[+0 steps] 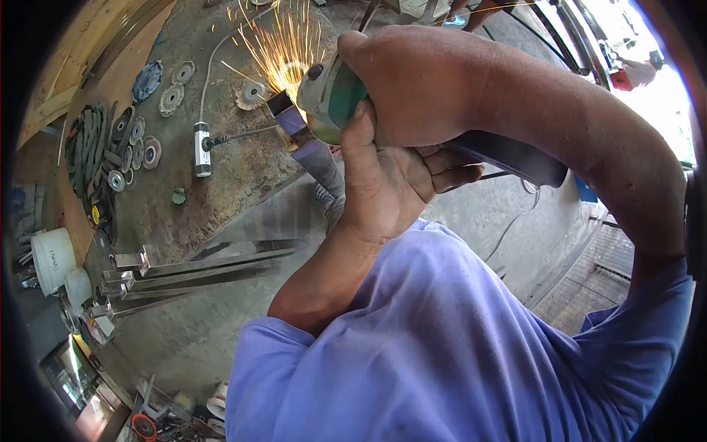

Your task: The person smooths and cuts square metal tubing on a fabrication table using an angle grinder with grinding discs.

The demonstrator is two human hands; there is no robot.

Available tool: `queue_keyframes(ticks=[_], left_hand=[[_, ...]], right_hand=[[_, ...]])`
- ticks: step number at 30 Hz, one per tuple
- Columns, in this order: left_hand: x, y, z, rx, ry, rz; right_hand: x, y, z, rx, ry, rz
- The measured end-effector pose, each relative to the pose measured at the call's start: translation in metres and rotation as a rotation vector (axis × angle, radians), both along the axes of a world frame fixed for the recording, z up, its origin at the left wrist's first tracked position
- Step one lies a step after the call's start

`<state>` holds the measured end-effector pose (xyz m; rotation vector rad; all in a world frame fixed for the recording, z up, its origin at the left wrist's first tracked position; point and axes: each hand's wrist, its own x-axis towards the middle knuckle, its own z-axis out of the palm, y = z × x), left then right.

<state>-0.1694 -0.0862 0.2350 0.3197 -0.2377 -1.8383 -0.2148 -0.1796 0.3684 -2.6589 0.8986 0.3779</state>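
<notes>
An angle grinder (345, 97) with a green and grey head is in my hands at the upper middle. My right hand (416, 85) wraps over it from above, hiding much of the tool. From below, my left hand (387, 180) cups the grinder, palm showing, thumb up against the head and fingers curled under the dark body. The disc side meets a square metal tube (300, 132), and orange sparks (283, 51) fan away towards the top. The exact contact is partly hidden by glare. Under the tube is a grey, shoe-like shape (322, 166).
A socket block (202, 151) with a plugged-in cord lies on the concrete floor. Loose discs (171, 99) and a coiled rope or hose (90, 144) are at left. Several metal bars (199, 272) lie below, near a white bucket (53, 258).
</notes>
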Motion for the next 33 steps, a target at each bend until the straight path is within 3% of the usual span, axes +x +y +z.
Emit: queue_keyframes(ticks=[8,11,17,33], left_hand=[[0.001,-0.003,-0.004,-0.069,0.041,-0.018],[0.002,-0.002,-0.013,-0.110,0.216,-0.024],[0.000,0.000,0.000,-0.070,0.023,0.004],[-0.006,-0.006,-0.002,0.040,-0.053,0.042]], right_hand=[[0.003,0.001,0.005,0.035,0.024,-0.034],[-0.001,0.000,-0.001,0.031,0.013,-0.039],[-0.003,-0.006,-0.012,0.007,-0.023,-0.026],[-0.013,-0.015,-0.025,-0.024,-0.127,0.015]])
